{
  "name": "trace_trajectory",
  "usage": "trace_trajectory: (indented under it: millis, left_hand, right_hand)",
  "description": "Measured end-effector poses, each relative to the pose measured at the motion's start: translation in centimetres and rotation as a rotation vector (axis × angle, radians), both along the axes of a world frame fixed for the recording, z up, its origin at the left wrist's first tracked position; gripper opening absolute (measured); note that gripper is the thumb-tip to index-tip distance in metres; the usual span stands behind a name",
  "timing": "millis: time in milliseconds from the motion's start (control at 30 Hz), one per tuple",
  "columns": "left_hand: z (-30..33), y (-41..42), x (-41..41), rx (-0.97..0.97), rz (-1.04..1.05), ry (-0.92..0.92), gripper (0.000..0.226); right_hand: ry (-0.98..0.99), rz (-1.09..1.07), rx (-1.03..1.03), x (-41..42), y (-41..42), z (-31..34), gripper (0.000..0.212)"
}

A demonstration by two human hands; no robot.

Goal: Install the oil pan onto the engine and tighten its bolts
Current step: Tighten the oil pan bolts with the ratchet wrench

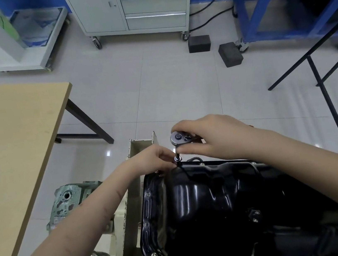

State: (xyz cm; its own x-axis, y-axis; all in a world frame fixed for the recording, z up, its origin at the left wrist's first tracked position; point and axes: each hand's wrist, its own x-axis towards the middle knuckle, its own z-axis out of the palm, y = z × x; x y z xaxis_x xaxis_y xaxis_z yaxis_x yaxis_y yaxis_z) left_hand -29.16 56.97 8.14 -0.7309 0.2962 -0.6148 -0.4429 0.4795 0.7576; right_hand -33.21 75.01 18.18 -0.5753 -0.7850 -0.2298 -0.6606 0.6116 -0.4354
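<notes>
Oil pan [217,203] looks stiff, glossy, prob slippery steel, already seated; right hand [215,136] grips ratchet [178,137] head, left hand [157,157] pinches the socket [177,158] at far-rim bolt.

L hand [157,156] fingers pinched, R hand [212,137] curled, arms extended

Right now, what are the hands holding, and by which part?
The right hand grips the ratchet wrench just behind its head. The left hand pinches the extension shaft near its socket end, at the oil pan rim.
</notes>
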Motion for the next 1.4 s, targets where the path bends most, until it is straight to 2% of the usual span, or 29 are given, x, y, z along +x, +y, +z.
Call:
trace_trajectory:
  millis: [100,233,400,533,700,900,1400]
  left_hand:
    - [-0.2,-0.4,0.2,-0.004,0.002,-0.023,0.022]
    - [-0.8,-0.8,0.6,-0.029,0.146,-0.021,0.031]
    - [-1.3,-0.7,0.7,-0.082,0.185,0.052,0.029]
    - [-1.9,-1.0,0.5,-0.197,0.226,0.217,0.017]
    - [-2.1,-1.1,1.1,-0.264,0.116,0.321,0.012]
    - [-2.2,-0.3,0.8,-0.309,-0.127,0.425,0.013]
    - [-2.8,-0.1,0.3,-0.348,-0.143,0.383,0.012]
  right_hand:
    - [0.087,0.043,0.006,0.2,-1.1,0.1,0.032]
    - [0.031,0.079,-0.014,-0.2,-0.8,0.5,0.024]
    - [0.002,0.175,0.017,-0.5,-0.1,1.0,0.018]
    - [-0.014,0.159,-0.033,-0.5,0.2,0.9,0.019]
    - [-0.124,0.081,-0.171,-0.4,1.1,0.8,0.014]
    - [-0.121,0.052,-0.225,-0.6,1.5,1.4,0.013]
    - [-0.102,0.102,-0.145,-0.4,0.8,0.8,0.016]
